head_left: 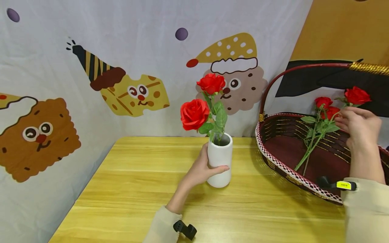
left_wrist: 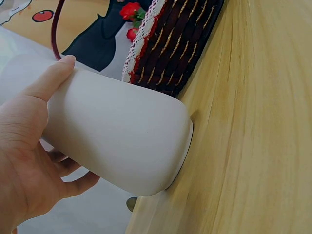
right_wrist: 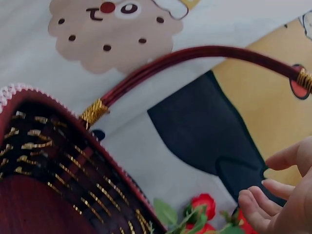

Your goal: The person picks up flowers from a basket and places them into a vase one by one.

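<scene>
My left hand grips a white vase around its side, thumb across the front. The vase stands upright on the table, and in the left wrist view its base meets the wood. Two red roses, a lower one and a higher one, rise from its mouth with green leaves. My right hand is over the basket, loosely bent fingers right by the roses there. In the right wrist view its fingertips are spread apart, with nothing between them. Several red roses lean in the basket, stems down.
A dark red woven basket with white lace trim stands at the right of the wooden table. Its tall arched handle, partly wrapped in gold, rises behind the right hand. A cartoon-printed cloth hangs behind the table.
</scene>
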`<state>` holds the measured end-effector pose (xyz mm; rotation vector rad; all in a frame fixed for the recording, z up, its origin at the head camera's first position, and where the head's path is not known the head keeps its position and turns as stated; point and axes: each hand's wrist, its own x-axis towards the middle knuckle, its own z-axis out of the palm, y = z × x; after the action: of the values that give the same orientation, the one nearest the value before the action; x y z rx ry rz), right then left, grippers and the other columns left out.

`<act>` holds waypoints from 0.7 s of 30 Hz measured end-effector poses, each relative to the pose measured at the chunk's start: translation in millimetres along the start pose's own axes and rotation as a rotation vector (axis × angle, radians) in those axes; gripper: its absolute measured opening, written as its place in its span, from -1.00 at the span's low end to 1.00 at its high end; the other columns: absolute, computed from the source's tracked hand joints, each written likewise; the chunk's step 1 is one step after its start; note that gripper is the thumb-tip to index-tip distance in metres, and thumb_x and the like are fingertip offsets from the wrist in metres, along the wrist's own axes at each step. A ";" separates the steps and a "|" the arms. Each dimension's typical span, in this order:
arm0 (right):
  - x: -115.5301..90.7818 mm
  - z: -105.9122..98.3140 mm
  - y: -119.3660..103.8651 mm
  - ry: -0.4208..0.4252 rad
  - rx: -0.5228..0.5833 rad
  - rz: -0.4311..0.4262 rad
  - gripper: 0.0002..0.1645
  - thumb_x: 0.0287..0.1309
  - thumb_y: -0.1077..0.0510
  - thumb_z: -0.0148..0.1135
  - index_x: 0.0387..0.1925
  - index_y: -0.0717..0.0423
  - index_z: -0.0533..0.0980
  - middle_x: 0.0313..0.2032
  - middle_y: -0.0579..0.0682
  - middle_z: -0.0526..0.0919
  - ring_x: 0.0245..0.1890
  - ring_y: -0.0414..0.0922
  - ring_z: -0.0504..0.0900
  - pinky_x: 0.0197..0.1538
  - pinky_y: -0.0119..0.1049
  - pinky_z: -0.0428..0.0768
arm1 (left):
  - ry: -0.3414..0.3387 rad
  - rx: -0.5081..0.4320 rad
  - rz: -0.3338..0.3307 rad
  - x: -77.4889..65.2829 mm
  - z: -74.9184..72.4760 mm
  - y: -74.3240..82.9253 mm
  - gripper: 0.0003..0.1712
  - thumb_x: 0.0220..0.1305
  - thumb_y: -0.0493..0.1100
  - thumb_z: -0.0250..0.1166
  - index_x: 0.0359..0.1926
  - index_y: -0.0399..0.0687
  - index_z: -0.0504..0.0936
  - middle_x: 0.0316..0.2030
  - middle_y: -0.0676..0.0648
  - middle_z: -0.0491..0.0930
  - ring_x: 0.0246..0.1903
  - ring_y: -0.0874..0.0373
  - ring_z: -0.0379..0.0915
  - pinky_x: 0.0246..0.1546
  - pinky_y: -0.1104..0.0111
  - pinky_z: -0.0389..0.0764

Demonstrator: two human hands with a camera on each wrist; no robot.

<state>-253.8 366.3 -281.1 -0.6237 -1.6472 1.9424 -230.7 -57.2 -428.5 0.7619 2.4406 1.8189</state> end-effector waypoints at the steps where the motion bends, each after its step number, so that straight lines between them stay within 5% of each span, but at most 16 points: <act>1: 1.7 -0.6 0.6 0.021 -0.001 0.015 -0.87 0.39 0.17 0.22 -0.10 -0.10 0.50 -0.33 -0.25 0.57 -0.60 -0.37 0.62 -0.47 -0.58 0.57 | 0.000 -0.001 0.001 0.1 0.1 -0.1 0.07 0.17 -0.01 0.54 0.51 0.12 0.03 0.26 0.03 0.35 0.15 0.13 0.43 0.19 0.11 0.45; 6: 13.8 -3.9 7.2 0.093 -0.019 0.049 -0.84 0.41 0.24 0.13 -0.15 -0.13 0.45 -0.44 -0.31 0.55 -0.66 -0.39 0.57 -0.54 -0.58 0.54 | 0.001 -0.005 0.001 0.0 0.3 -0.4 0.07 0.17 0.01 0.53 0.51 0.13 0.03 0.26 0.04 0.36 0.14 0.13 0.44 0.19 0.10 0.45; 13: 35.7 -13.0 22.6 0.092 -0.154 0.071 -0.82 0.47 0.18 0.06 -0.25 -0.18 0.51 -0.33 -0.27 0.49 -0.63 -0.40 0.52 -0.57 -0.59 0.51 | -0.002 -0.005 0.005 0.2 0.4 -1.8 0.07 0.17 -0.01 0.54 0.51 0.14 0.03 0.26 0.04 0.35 0.14 0.14 0.43 0.18 0.11 0.46; 21: 42.6 -15.8 36.8 0.134 -0.182 0.121 -0.63 0.46 0.21 0.06 -0.51 -0.17 0.49 -0.54 -0.30 0.47 -0.74 -0.38 0.50 -0.63 -0.55 0.50 | -0.004 -0.004 0.014 0.3 1.0 -0.8 0.06 0.17 -0.02 0.53 0.51 0.14 0.03 0.27 0.04 0.35 0.15 0.13 0.43 0.19 0.11 0.46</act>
<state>-279.4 400.8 -320.7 -0.9231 -1.7491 1.8012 -231.0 -56.3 -429.4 0.7826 2.4346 1.8251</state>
